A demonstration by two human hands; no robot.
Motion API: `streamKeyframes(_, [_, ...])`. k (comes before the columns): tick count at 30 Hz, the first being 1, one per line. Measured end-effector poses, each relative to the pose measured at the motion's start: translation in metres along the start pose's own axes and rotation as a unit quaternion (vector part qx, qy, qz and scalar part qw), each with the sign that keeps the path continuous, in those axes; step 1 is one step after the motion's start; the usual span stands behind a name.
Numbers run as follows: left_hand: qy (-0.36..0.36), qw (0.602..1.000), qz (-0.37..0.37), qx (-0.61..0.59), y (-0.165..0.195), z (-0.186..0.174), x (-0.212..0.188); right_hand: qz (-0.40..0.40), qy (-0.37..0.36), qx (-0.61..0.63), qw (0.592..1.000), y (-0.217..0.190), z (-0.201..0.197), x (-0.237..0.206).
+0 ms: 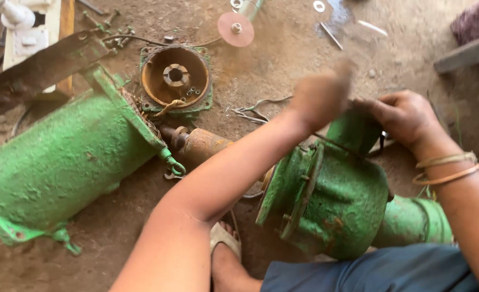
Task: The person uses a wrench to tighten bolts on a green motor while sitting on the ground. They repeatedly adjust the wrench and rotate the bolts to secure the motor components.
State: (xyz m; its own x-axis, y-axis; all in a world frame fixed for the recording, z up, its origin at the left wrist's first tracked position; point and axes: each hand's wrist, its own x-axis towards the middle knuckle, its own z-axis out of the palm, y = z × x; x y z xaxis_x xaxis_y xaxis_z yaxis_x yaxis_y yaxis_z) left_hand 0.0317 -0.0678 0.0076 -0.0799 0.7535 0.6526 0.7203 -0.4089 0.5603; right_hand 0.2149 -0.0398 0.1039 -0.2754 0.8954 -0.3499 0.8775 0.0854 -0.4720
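Gripping: right hand [404, 116] rests closed over the top of the green pump casing [331, 197], fingers curled on its upper neck; two thin bangles sit on that wrist.
Left hand [321, 97]: blurred, raised just above the pump casing's top left edge; whether it is clenched or holding anything cannot be told from the blur.
Pump casing: green, rust-spotted, lying on its side on the dirt floor [282, 59], right in front of the person's knee; a flanged rim faces left and a green pipe stub [412, 221] sticks out to its right.
Rusty shaft [204, 145]: lies just left of the pump casing, its far end meeting the motor body.
Green motor body [61, 162]: a large cylinder well to the left of the pump casing, tilted, copper windings showing at its open end.
Round end cover [176, 78]: rust-brown bowl in a green frame, up and left of the pump casing, beyond the shaft.
Pink disc [235, 28]: far above the pump casing, near the top edge.
Foot in sandal [226, 243]: just below and left of the pump casing.
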Motion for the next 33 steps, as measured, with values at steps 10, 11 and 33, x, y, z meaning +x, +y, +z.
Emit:
streamKeyframes(10, [0.143,0.965,-0.142,-0.17,0.01,-0.096,-0.02,0.009,0.024,-0.078,0.997,-0.016,-0.002,-0.006])
streamKeyframes(11, [0.102,0.962,-0.156,-0.197,0.021,-0.111,-0.028,0.014,0.025,-0.064,0.998,-0.017,-0.002,-0.007])
streamKeyframes(33, [-0.218,0.963,0.012,-0.155,0.062,-0.177,-0.124,0.034,-0.006,0.068,0.997,-0.028,0.0,-0.015])
